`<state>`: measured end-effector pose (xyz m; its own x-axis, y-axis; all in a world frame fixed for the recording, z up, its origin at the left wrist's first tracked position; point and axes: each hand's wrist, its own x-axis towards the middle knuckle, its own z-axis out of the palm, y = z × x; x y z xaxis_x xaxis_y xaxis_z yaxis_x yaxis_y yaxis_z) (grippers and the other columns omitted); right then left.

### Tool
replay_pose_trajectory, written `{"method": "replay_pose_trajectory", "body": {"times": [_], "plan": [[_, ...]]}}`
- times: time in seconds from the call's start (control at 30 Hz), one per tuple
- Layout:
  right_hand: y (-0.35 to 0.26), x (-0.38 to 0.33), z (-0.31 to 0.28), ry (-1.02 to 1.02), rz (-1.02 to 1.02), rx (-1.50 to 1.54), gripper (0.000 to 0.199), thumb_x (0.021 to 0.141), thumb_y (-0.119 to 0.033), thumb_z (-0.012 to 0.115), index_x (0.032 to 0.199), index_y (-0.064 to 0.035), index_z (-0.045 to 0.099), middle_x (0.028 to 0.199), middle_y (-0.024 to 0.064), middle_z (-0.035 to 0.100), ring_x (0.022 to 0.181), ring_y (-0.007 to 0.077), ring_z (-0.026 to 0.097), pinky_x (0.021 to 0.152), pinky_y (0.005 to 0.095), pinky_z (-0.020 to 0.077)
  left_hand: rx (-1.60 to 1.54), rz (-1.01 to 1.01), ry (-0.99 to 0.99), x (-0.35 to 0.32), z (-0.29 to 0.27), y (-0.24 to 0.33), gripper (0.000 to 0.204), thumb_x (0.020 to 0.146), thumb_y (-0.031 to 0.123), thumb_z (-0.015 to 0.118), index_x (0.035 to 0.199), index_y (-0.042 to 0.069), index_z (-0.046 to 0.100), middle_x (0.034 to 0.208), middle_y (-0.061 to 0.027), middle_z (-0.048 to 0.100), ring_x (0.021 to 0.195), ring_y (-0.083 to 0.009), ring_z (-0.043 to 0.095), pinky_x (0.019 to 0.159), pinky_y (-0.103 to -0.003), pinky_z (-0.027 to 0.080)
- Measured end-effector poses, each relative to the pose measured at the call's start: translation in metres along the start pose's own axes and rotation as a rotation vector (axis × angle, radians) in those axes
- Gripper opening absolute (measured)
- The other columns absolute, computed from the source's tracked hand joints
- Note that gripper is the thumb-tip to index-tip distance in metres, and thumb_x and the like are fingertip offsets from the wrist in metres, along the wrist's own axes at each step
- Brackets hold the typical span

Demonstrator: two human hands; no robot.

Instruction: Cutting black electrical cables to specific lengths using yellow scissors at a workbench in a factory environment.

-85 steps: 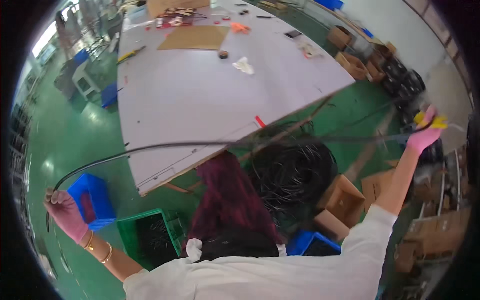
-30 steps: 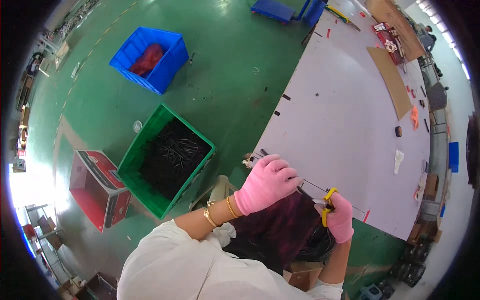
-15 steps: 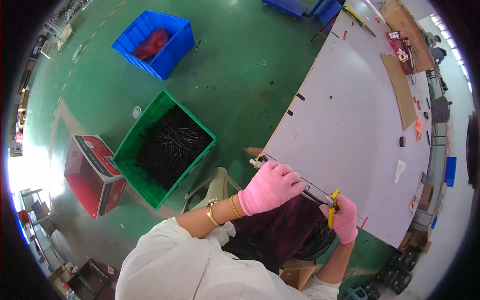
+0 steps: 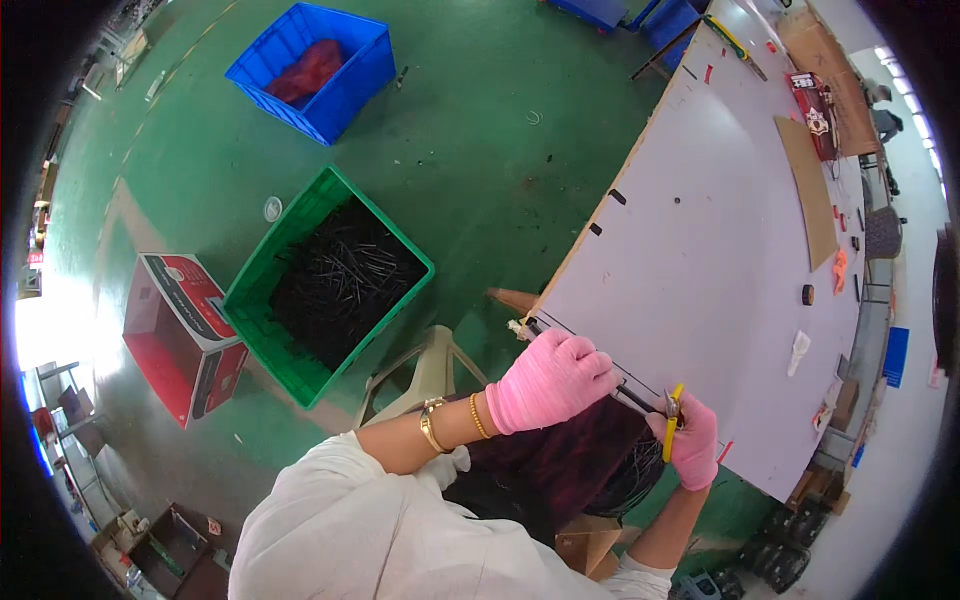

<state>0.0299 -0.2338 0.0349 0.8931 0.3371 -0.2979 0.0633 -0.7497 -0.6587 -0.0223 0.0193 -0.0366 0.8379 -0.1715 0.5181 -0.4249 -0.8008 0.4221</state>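
My left hand (image 4: 556,382), in a pink knit glove, is closed around a thin black rod (image 4: 634,398) at the near edge of the white table. One end of the rod shows past the wrist side, close to the table corner. In my right hand (image 4: 694,445), also gloved in pink, are small yellow-handled pliers (image 4: 672,425). Their jaws are at the rod's right end; whether they bite on it is too small to tell. Dark cloth (image 4: 560,455) covers my lap below, with a bundle of thin black strands (image 4: 645,470) beside it.
A green crate (image 4: 270,350) of black rods stands on the floor at left, next to a red and white carton (image 4: 170,360). Farther off is a blue crate (image 4: 350,95). The white table (image 4: 700,270) bears a cardboard strip (image 4: 806,190), black tape (image 4: 808,294) and a box cutter (image 4: 735,45).
The view has shifted a little. The pliers' yellow handles look closer together, while both hands stay nearly in place at the rod.
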Motion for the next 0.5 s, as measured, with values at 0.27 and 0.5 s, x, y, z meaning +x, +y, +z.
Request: {"method": "replay_pose_trajectory", "body": {"times": [0.27, 0.5], "plan": [[-0.009, 0.002, -0.003, -0.035, 0.058, -0.038, 0.012, 0.080, 0.000, 0.072, 0.089, 0.0005, 0.064, 0.070, -0.0037, 0.054, 0.066, 0.0050, 0.049, 0.059, 0.0229, 0.0415, 0.001, -0.083, -0.081, 0.006, -0.003, 0.002, 0.023, 0.075, 0.024, 0.067, 0.098, 0.025, 0.067, 0.093, 0.0077, 0.058, 0.090, -0.0145, 0.058, 0.077, -0.034, 0.045], [-0.002, 0.004, -0.001, -0.006, 0.030, -0.029, 0.009, 0.080, 0.001, 0.069, 0.088, 0.0020, 0.064, 0.068, -0.0036, 0.054, 0.062, 0.0047, 0.049, 0.055, 0.0229, 0.0402, -0.021, -0.103, -0.090, 0.008, -0.002, 0.002, 0.023, 0.074, 0.024, 0.069, 0.098, 0.023, 0.067, 0.093, 0.0063, 0.060, 0.088, -0.0168, 0.060, 0.076, -0.036, 0.047]]}}
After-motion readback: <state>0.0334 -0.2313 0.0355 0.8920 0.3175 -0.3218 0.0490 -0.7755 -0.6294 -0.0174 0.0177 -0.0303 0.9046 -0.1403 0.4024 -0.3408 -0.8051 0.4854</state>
